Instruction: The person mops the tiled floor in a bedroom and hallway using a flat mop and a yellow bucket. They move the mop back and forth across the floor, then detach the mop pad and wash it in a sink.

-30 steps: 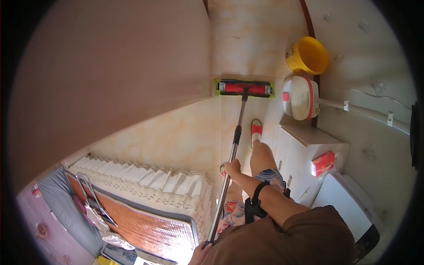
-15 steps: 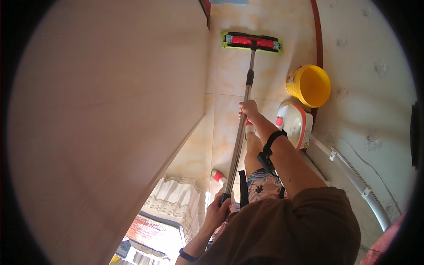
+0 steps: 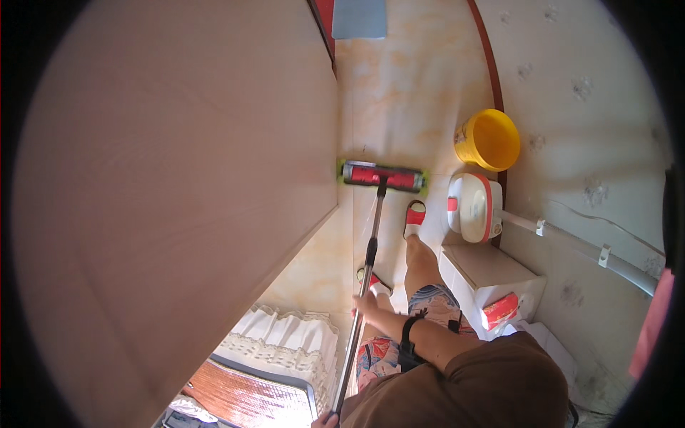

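A flat mop (image 3: 374, 221) with a long metal pole runs from my body out over the tiled floor. Its wide head (image 3: 384, 177), red and black with a green fringe, lies flat just ahead of my feet. Partway down the pole, my right hand (image 3: 367, 307) is wrapped round it, with a black strap on that forearm. My left hand (image 3: 326, 420) grips the pole's upper end at the lower edge of the picture, mostly cut off. One slippered foot (image 3: 414, 217) stands just behind the mop head's right end.
On the right stand a yellow bucket (image 3: 494, 140), a white appliance with red trim (image 3: 477, 207) and a white cabinet (image 3: 492, 267) along the wall. A tall beige panel (image 3: 178, 178) fills the left. A grey-blue mat (image 3: 359, 18) lies at the far end of the floor.
The mop head has come back toward my feet and slightly left. Both hands have drawn back with the pole, and the view has shifted.
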`<state>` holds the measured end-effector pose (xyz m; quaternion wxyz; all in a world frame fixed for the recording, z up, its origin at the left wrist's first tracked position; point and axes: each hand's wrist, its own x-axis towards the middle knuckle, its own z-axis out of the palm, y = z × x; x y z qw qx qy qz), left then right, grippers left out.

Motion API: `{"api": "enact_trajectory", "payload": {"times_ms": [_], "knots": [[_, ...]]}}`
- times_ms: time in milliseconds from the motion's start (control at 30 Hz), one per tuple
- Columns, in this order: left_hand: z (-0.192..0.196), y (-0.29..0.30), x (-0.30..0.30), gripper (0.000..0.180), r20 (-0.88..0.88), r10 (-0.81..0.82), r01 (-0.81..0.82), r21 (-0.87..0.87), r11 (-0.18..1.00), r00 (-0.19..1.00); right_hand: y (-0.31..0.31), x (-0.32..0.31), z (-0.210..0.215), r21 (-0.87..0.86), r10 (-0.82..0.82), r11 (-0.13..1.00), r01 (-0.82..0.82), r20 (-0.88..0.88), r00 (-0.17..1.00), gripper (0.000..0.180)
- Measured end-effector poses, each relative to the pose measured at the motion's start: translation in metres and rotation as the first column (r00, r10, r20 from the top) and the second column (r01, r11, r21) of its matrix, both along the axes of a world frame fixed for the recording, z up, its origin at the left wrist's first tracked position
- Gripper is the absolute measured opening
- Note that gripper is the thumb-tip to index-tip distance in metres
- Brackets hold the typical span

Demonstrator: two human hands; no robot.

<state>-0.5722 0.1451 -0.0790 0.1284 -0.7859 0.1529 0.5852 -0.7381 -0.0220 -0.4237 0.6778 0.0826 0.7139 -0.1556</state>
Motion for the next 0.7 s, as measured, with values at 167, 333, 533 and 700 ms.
{"api": "enact_trajectory", "payload": {"times_ms": [167,333,533,700], "knots": [[0.023,-0.012,0.017,0.045,-0.029,0.197,-0.188,0.185,0.965,0.98,-0.011,0.013,0.024,0.052,-0.147,0.988,0.148,-0.013,0.989,0.019],[-0.015,-0.157,-0.041,0.029,-0.054,0.147,-0.141,0.099,0.985,0.988,-0.152,-0.048,-0.018,0.03,-0.237,0.971,0.237,0.001,0.971,0.014],[-0.064,-0.353,-0.158,0.029,-0.187,0.088,-0.095,-0.028,0.995,0.978,-0.358,-0.165,-0.066,-0.115,-0.084,0.988,0.101,0.139,0.987,0.011],[0.015,-0.447,-0.207,0.073,-0.453,0.302,-0.485,-0.369,0.792,0.839,-0.438,-0.238,-0.01,-0.387,0.513,0.692,-0.609,-0.331,0.792,0.025]]}}
